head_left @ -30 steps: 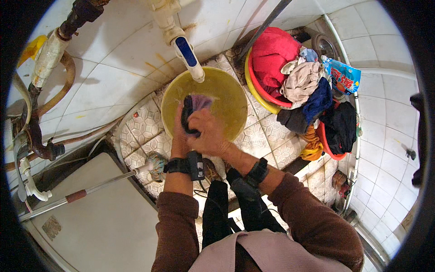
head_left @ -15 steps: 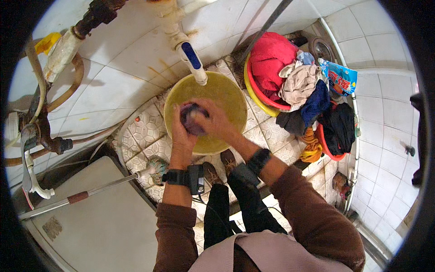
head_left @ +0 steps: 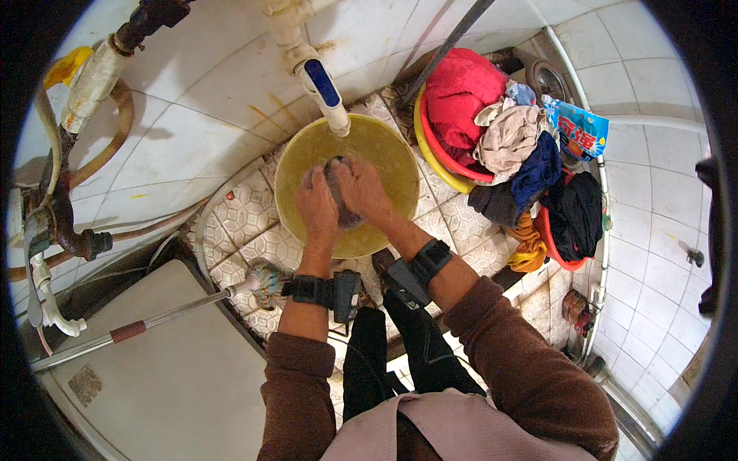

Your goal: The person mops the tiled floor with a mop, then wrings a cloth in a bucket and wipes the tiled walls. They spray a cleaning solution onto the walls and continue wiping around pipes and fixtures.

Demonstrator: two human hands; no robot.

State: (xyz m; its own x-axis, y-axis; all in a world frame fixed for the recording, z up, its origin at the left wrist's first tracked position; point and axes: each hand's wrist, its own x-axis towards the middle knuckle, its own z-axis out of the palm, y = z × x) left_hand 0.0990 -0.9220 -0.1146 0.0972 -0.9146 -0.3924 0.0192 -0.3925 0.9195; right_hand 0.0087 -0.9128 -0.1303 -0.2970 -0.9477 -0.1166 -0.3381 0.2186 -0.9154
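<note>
Both hands are inside a yellow round basin (head_left: 397,219) on the floor, right below a white tap (head_left: 329,100) with a blue handle. Between them is a bunched, dark purplish-grey wet cloth (head_left: 347,218), its exact kind not clear. My left hand (head_left: 315,204) grips its left side with curled fingers. My right hand (head_left: 362,189) closes round its upper right part, knuckles up. The cloth stretches from above the fingers down to the wrists. The two hands are close together, and their fingertips are partly hidden.
Right of the basin stand stacked red and yellow tubs (head_left: 430,157) heaped with clothes, and a smaller red tub (head_left: 547,238) with dark clothing. A blue packet (head_left: 578,129) lies on the pile. A mop (head_left: 265,284) rests across a pale lid (head_left: 154,361) at left. Pipes line the left wall.
My left hand has turned from cupping the cloth at its side to gripping it from above. The right hand has drawn closer, and the cloth has gone from balled up to lengthened.
</note>
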